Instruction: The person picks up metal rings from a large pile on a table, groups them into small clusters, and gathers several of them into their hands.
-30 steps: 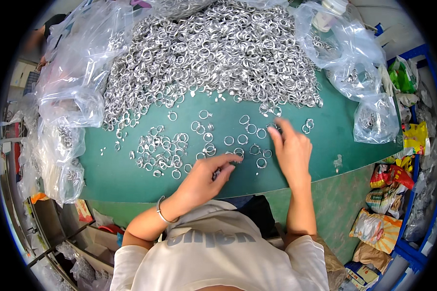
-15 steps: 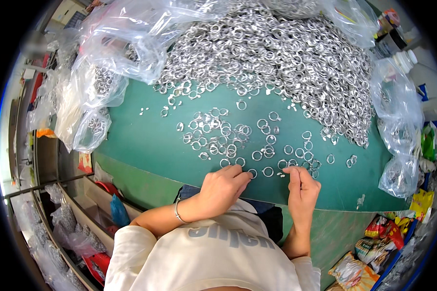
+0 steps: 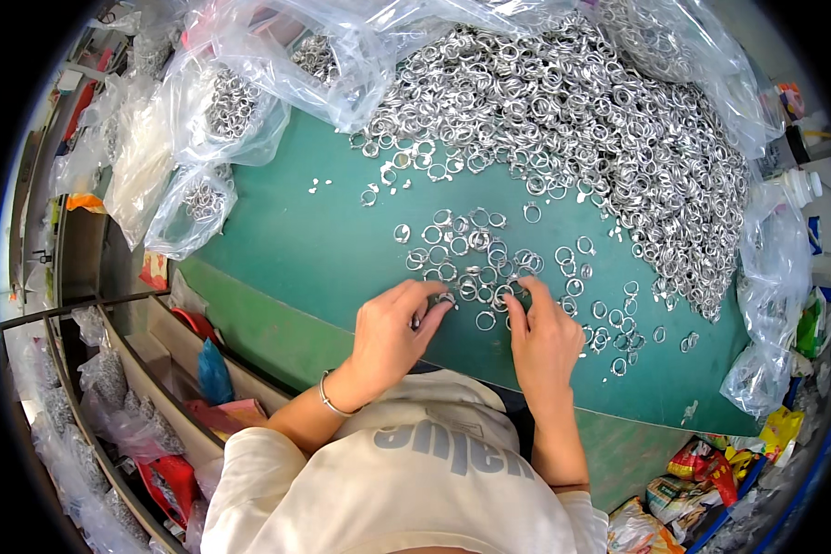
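My left hand (image 3: 390,331) is at the near side of the green table, fingers curled and thumb toward the index finger. A silver ring (image 3: 415,322) shows inside its curl, and another ring (image 3: 446,298) is at the fingertips. My right hand (image 3: 547,343) rests beside the loose cluster of rings (image 3: 478,242), its thumb and index finger apart. Its thumb tip is next to a ring (image 3: 501,302); whether they touch, I cannot tell. Several scattered rings (image 3: 616,319) lie just right of this hand.
A large heap of silver rings (image 3: 563,111) covers the far side of the green table (image 3: 295,240). Clear plastic bags of rings (image 3: 231,106) stand at the far left, with another plastic bag (image 3: 762,295) along the right edge. Open drawers (image 3: 171,351) are at the lower left.
My right hand has moved left to the ring cluster, and its pinched fingers have spread. My left hand's thumb now shows, with a ring in its curl. The whole view has shifted.
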`<state>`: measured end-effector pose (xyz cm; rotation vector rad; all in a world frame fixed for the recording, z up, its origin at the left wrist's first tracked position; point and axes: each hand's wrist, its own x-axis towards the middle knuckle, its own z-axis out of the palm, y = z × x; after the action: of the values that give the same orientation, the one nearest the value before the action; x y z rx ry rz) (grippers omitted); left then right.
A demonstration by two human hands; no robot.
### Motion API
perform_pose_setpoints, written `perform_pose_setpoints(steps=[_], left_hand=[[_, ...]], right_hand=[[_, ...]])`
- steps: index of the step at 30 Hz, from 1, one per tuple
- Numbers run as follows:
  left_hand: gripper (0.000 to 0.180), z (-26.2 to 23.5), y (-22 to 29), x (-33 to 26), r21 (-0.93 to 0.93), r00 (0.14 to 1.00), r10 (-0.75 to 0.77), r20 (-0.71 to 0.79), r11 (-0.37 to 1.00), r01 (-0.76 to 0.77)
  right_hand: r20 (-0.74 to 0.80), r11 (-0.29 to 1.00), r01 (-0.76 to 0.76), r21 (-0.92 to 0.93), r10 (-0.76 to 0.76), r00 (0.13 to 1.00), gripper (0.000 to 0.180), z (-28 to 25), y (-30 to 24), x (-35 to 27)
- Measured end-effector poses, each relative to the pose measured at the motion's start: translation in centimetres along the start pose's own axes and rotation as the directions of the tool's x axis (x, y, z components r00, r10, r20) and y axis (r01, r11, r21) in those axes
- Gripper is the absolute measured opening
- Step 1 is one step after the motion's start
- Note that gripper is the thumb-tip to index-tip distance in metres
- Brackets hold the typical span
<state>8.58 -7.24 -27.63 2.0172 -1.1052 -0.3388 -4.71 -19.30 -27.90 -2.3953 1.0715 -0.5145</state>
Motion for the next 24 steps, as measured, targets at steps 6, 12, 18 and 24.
perform_pose_setpoints(steps=[6, 12, 18, 24], left_hand=[[0.027, -0.7, -0.8, 0.1, -0.025, 1.0, -0.014, 0.01, 1.0, 0.015], [0.027, 0.8, 0.0, 1.7, 0.045, 0.988, 0.153, 0.039, 0.987, -0.154], [0.018, 1.1, -0.5, 2.3, 0.035, 0.985, 0.141, 0.097, 0.989, -0.145], [0.013, 0.1, -0.4, 2.5, -0.344, 0.979, -0.114, 0.17, 0.924, 0.167]], right_hand=[[-0.03, 0.997, -0.071, 0.034, 0.072, 0.997, 0.012, -1.0, 0.3, -0.1], [0.03, 0.997, 0.073, -0.005, -0.073, 0.997, 0.018, -0.1, -0.4, 0.2], [0.048, 0.999, 0.033, -0.03, -0.031, 0.998, 0.015, -0.8, -0.3, 0.0], [0.041, 0.985, 0.143, -0.094, -0.139, 0.989, 0.012, -0.3, -0.1, -0.1]])
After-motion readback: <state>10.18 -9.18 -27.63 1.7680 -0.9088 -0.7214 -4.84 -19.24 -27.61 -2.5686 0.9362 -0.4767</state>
